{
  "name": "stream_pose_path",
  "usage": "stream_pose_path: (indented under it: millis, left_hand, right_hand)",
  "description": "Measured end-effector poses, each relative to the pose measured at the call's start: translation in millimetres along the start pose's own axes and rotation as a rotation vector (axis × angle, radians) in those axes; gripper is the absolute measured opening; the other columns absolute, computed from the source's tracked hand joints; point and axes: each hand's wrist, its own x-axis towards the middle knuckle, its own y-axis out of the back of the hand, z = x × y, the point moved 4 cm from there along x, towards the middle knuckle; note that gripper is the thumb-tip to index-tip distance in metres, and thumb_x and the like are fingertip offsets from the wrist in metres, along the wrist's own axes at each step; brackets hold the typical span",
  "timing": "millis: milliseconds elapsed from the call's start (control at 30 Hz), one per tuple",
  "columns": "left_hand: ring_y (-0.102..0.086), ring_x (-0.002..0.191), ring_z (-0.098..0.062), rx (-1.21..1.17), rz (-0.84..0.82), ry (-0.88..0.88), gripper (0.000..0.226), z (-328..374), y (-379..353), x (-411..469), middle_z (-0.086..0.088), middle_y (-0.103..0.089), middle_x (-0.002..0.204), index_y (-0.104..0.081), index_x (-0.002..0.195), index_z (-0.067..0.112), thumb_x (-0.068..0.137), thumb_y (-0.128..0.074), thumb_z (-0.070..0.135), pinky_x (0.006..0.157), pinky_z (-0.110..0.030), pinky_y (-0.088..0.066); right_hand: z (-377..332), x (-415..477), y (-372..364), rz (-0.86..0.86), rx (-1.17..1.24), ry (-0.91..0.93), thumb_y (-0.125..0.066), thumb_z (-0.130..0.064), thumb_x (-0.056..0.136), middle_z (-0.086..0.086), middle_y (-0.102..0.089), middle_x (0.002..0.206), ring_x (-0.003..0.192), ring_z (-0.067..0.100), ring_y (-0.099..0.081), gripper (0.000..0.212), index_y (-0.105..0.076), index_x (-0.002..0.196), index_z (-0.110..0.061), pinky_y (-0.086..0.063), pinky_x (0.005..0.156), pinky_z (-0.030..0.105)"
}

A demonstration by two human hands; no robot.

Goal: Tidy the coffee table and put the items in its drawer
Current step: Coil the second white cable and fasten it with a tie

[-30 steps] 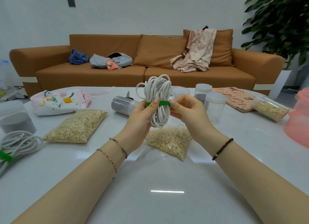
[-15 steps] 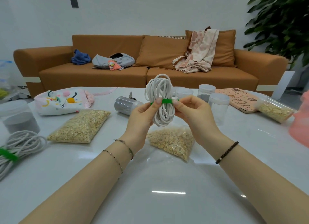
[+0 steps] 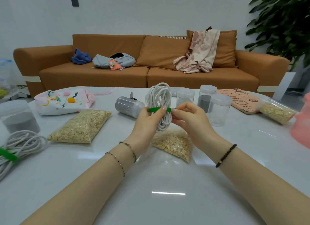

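Note:
A coiled white cable [image 3: 159,97] is held upright above the white coffee table [image 3: 167,182], over a bag of oats [image 3: 174,145]. A green strap [image 3: 156,109] wraps its middle. My left hand [image 3: 147,122] grips the coil and presses a thumb on the strap. My right hand [image 3: 189,119] pinches the strap's free end at the coil's right side. A second white cable coil with a green strap [image 3: 18,146] lies at the table's left edge.
On the table lie another oat bag [image 3: 80,126], a printed pouch [image 3: 62,102], a toppled grey jar [image 3: 128,106], upright clear jars [image 3: 218,109], a grey-filled jar [image 3: 16,117], a pink notebook [image 3: 241,99], an oat container [image 3: 275,109] and a pink object [image 3: 302,124]. An orange sofa [image 3: 147,73] stands behind.
The strap's free end has been drawn further out to the right of the coil. Both hands and the cable stay at about the same place above the table.

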Motion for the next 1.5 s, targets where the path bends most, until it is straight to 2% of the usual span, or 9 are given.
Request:
stream_pose_path:
  millis: [133, 400, 500, 667, 800, 967, 1167, 1300, 1500]
  left_hand:
    - [-0.068, 0.109, -0.025, 0.005, -0.006, -0.003, 0.055, 1.1, 0.6, 0.9, -0.011, -0.071, 0.114, -0.058, 0.123, 0.010, 0.082, -0.072, 0.043, 0.095, -0.041, -0.054]
    - [-0.070, 0.098, -0.021, 0.062, -0.006, -0.073, 0.033, 10.7, 3.0, -1.1, -0.011, -0.073, 0.106, -0.064, 0.118, 0.011, 0.091, -0.072, 0.028, 0.087, -0.036, -0.056]
    - [-0.068, 0.090, -0.016, 0.047, -0.037, -0.081, 0.041, 13.9, 3.2, -1.1, -0.005, -0.071, 0.099, -0.062, 0.120, 0.010, 0.087, -0.074, 0.032, 0.078, -0.033, -0.053]
    - [-0.065, 0.114, -0.017, -0.034, -0.004, -0.004, 0.097, 13.0, 1.6, 0.6, -0.009, -0.063, 0.127, -0.036, 0.136, 0.011, 0.062, -0.085, 0.050, 0.105, -0.038, -0.048]
    - [-0.061, 0.115, -0.016, -0.063, -0.018, 0.000, 0.078, 15.2, -1.3, -5.3, -0.009, -0.061, 0.126, -0.037, 0.127, 0.013, 0.070, -0.078, 0.047, 0.108, -0.042, -0.046]
    - [-0.064, 0.106, -0.016, -0.095, -0.030, -0.049, 0.063, 18.0, -2.7, -8.9, -0.008, -0.063, 0.115, -0.038, 0.119, 0.015, 0.072, -0.071, 0.042, 0.100, -0.038, -0.050]
    - [-0.064, 0.105, -0.013, -0.145, -0.036, -0.018, 0.063, 20.2, -5.4, -9.9, -0.004, -0.063, 0.117, -0.038, 0.130, 0.009, 0.082, -0.069, 0.034, 0.095, -0.033, -0.050]
    - [-0.063, 0.110, -0.014, -0.123, -0.027, -0.023, 0.063, 21.1, -4.2, -8.7, -0.004, -0.062, 0.120, -0.037, 0.130, 0.009, 0.083, -0.069, 0.036, 0.102, -0.035, -0.049]
    - [-0.063, 0.110, -0.016, -0.070, -0.022, -0.044, 0.065, 21.7, -4.1, -9.3, -0.006, -0.062, 0.119, -0.038, 0.129, 0.009, 0.081, -0.069, 0.039, 0.102, -0.037, -0.049]
  right_hand:
    - [-2.2, -1.3, -2.4, -0.072, 0.110, -0.057, -0.061, 0.002, 0.094, 0.033, -0.066, 0.109, 0.089, 0.027, -0.073, 0.005, -0.060, 0.098, 0.001, -0.060, 0.080, 0.028]
    - [-7.2, -3.2, -5.1, -0.206, 0.194, -0.178, -0.063, 0.002, 0.092, 0.025, -0.069, 0.108, 0.110, 0.034, -0.068, 0.006, -0.061, 0.088, -0.002, -0.059, 0.090, 0.031]
    - [-10.3, -4.3, -3.9, -0.196, 0.212, -0.168, -0.065, 0.002, 0.090, 0.025, -0.070, 0.111, 0.108, 0.033, -0.070, 0.006, -0.063, 0.096, 0.001, -0.059, 0.090, 0.032]
    - [-15.0, -3.1, -0.5, -0.108, 0.144, -0.103, -0.068, -0.002, 0.089, 0.025, -0.071, 0.109, 0.098, 0.027, -0.073, 0.015, -0.066, 0.102, 0.007, -0.060, 0.083, 0.027]
    - [-14.9, -3.0, -0.3, -0.069, 0.126, -0.075, -0.069, 0.001, 0.088, 0.023, -0.073, 0.100, 0.090, 0.025, -0.075, 0.017, -0.065, 0.101, 0.011, -0.060, 0.078, 0.026]
    - [-13.9, -4.4, -1.6, -0.047, 0.175, -0.064, -0.067, 0.005, 0.088, 0.019, -0.075, 0.091, 0.086, 0.025, -0.075, 0.013, -0.064, 0.099, 0.011, -0.060, 0.076, 0.026]
    - [-14.9, -5.9, -2.6, -0.058, 0.170, -0.049, -0.069, 0.002, 0.087, 0.020, -0.074, 0.094, 0.087, 0.024, -0.075, 0.010, -0.066, 0.095, 0.008, -0.060, 0.078, 0.026]
    - [-18.8, -6.2, -2.4, -0.052, 0.142, -0.027, -0.070, 0.001, 0.087, 0.018, -0.075, 0.091, 0.086, 0.024, -0.075, 0.006, -0.068, 0.092, 0.004, -0.060, 0.077, 0.026]
    - [-16.7, -5.1, -1.2, -0.049, 0.134, -0.057, -0.068, 0.001, 0.089, 0.022, -0.074, 0.097, 0.089, 0.026, -0.075, 0.017, -0.066, 0.102, 0.011, -0.061, 0.077, 0.027]
